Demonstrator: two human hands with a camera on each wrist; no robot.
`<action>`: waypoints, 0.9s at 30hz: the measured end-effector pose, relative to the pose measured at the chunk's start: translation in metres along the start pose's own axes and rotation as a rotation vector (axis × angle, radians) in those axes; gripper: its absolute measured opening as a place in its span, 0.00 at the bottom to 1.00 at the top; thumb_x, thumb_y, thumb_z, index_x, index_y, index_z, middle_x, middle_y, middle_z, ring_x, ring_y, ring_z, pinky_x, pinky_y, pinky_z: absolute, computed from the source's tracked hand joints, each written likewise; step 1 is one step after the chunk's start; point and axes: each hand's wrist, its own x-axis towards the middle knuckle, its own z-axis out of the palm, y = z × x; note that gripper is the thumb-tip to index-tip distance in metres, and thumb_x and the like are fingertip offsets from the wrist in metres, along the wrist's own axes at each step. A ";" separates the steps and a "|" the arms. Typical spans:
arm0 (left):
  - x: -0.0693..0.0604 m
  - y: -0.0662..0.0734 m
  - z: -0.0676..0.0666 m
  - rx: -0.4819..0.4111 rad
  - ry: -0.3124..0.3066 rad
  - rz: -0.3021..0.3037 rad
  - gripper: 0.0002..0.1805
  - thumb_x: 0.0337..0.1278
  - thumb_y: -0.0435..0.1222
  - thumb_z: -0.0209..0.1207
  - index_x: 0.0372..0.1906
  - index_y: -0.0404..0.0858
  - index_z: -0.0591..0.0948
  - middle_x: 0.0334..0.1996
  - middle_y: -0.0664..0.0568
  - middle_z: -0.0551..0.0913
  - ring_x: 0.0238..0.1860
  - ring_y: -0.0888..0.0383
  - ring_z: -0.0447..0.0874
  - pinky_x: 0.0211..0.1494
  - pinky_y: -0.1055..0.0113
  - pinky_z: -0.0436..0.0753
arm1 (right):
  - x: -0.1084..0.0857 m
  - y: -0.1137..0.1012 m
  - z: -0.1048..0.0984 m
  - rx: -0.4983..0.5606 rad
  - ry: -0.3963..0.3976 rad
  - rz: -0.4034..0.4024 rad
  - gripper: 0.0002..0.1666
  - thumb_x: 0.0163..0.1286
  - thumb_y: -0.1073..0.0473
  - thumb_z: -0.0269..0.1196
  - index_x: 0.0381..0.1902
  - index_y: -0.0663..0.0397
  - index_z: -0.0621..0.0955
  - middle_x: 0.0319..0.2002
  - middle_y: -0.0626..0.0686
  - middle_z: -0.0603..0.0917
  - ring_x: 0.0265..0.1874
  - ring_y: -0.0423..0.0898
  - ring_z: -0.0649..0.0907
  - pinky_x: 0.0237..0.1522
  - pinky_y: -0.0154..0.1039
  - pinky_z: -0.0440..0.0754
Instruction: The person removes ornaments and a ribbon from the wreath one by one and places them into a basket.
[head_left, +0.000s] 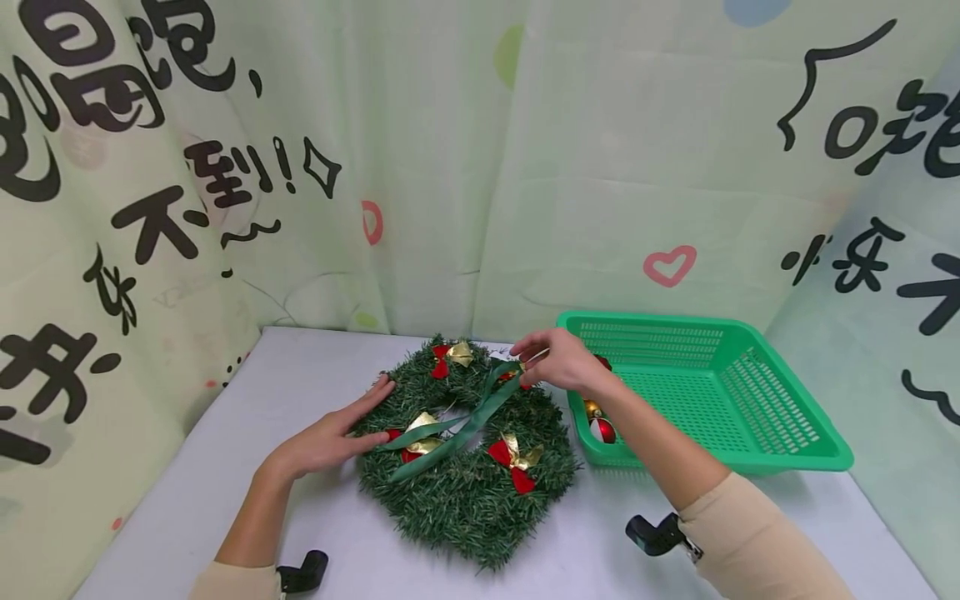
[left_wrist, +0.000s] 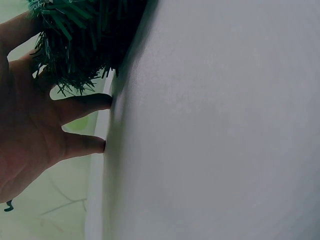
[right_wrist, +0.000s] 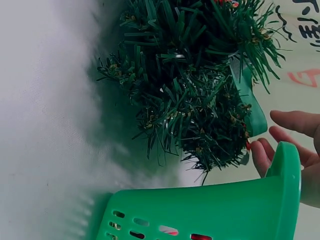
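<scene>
A green tinsel wreath (head_left: 480, 517) lies on the white table, trimmed with red bows and gold bows. A loose green ribbon (head_left: 472, 425) runs across its centre. My left hand (head_left: 330, 442) rests on the wreath's left side with spread fingers; in the left wrist view, that hand (left_wrist: 30, 120) reaches under the tinsel edge. At the upper right, my right hand (head_left: 558, 358) hovers by the ribbon's end and a red bow. In the right wrist view, its fingers (right_wrist: 258, 155) are loosely bent beside the ribbon (right_wrist: 255, 117), with a gap between the fingertips.
A green plastic basket (head_left: 795, 417) stands right of the wreath, its rim close under my right forearm. Inside, at its left end, lie a red and white ball (head_left: 602, 431) and a gold ball (head_left: 592, 409). A printed curtain (head_left: 600, 167) hangs behind the table.
</scene>
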 end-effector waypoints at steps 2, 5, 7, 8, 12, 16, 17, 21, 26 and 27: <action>0.000 0.000 0.000 0.001 -0.003 -0.003 0.45 0.76 0.51 0.58 0.86 0.51 0.47 0.86 0.49 0.40 0.84 0.37 0.42 0.79 0.31 0.54 | 0.002 0.001 0.001 0.005 -0.009 0.002 0.27 0.62 0.68 0.73 0.60 0.59 0.85 0.56 0.60 0.85 0.55 0.56 0.83 0.57 0.52 0.84; 0.000 0.000 0.000 0.005 -0.005 -0.007 0.45 0.76 0.52 0.58 0.86 0.51 0.47 0.86 0.49 0.39 0.84 0.37 0.42 0.79 0.31 0.53 | 0.005 0.001 0.003 0.006 -0.022 0.000 0.27 0.62 0.69 0.72 0.61 0.59 0.84 0.57 0.61 0.85 0.57 0.58 0.83 0.57 0.53 0.85; 0.001 0.000 0.000 0.000 -0.006 -0.019 0.45 0.76 0.52 0.58 0.86 0.53 0.47 0.86 0.51 0.39 0.84 0.39 0.42 0.80 0.32 0.53 | 0.007 0.001 0.004 0.003 -0.030 -0.002 0.27 0.62 0.68 0.72 0.61 0.59 0.84 0.57 0.62 0.85 0.58 0.59 0.84 0.57 0.52 0.85; 0.001 0.000 0.000 0.000 -0.006 -0.019 0.45 0.76 0.52 0.58 0.86 0.53 0.47 0.86 0.52 0.39 0.84 0.39 0.42 0.80 0.31 0.54 | 0.008 0.002 0.005 0.002 -0.033 -0.002 0.27 0.62 0.69 0.73 0.61 0.60 0.84 0.58 0.62 0.85 0.58 0.59 0.84 0.57 0.52 0.85; 0.000 0.000 0.000 -0.004 -0.007 -0.025 0.45 0.76 0.52 0.58 0.86 0.53 0.47 0.86 0.52 0.39 0.84 0.39 0.43 0.80 0.32 0.54 | 0.011 0.002 0.008 -0.015 -0.046 0.001 0.28 0.61 0.68 0.73 0.61 0.59 0.84 0.59 0.62 0.85 0.60 0.61 0.82 0.56 0.51 0.85; 0.001 -0.001 0.001 0.004 -0.006 -0.021 0.46 0.76 0.53 0.58 0.86 0.53 0.47 0.86 0.52 0.40 0.84 0.39 0.43 0.80 0.32 0.54 | 0.014 0.003 0.010 -0.057 -0.069 -0.002 0.30 0.61 0.68 0.74 0.62 0.57 0.84 0.60 0.61 0.84 0.62 0.62 0.81 0.56 0.51 0.85; 0.001 -0.001 0.001 0.003 -0.005 -0.021 0.46 0.75 0.53 0.58 0.86 0.53 0.47 0.86 0.52 0.40 0.84 0.39 0.43 0.80 0.32 0.54 | 0.015 0.003 0.010 -0.069 -0.073 -0.004 0.30 0.60 0.69 0.74 0.63 0.57 0.84 0.61 0.62 0.84 0.62 0.62 0.81 0.56 0.51 0.85; 0.001 -0.001 0.001 0.003 -0.006 -0.021 0.46 0.75 0.52 0.58 0.86 0.53 0.47 0.86 0.52 0.40 0.84 0.39 0.43 0.80 0.32 0.54 | 0.017 0.002 0.013 -0.119 -0.082 -0.013 0.31 0.59 0.69 0.75 0.62 0.55 0.84 0.60 0.61 0.84 0.62 0.62 0.81 0.54 0.50 0.86; 0.001 -0.001 0.001 0.008 -0.003 -0.018 0.45 0.76 0.51 0.58 0.86 0.52 0.47 0.86 0.51 0.40 0.84 0.39 0.44 0.80 0.32 0.54 | 0.018 0.000 0.015 -0.142 -0.083 -0.027 0.29 0.58 0.69 0.75 0.59 0.55 0.86 0.59 0.60 0.86 0.62 0.61 0.80 0.49 0.48 0.86; 0.001 -0.001 0.001 0.009 -0.003 -0.015 0.45 0.76 0.51 0.58 0.86 0.52 0.47 0.86 0.51 0.40 0.84 0.38 0.44 0.80 0.32 0.54 | 0.019 0.000 0.016 -0.145 -0.080 -0.031 0.28 0.57 0.69 0.75 0.58 0.54 0.87 0.58 0.59 0.86 0.61 0.60 0.81 0.48 0.48 0.86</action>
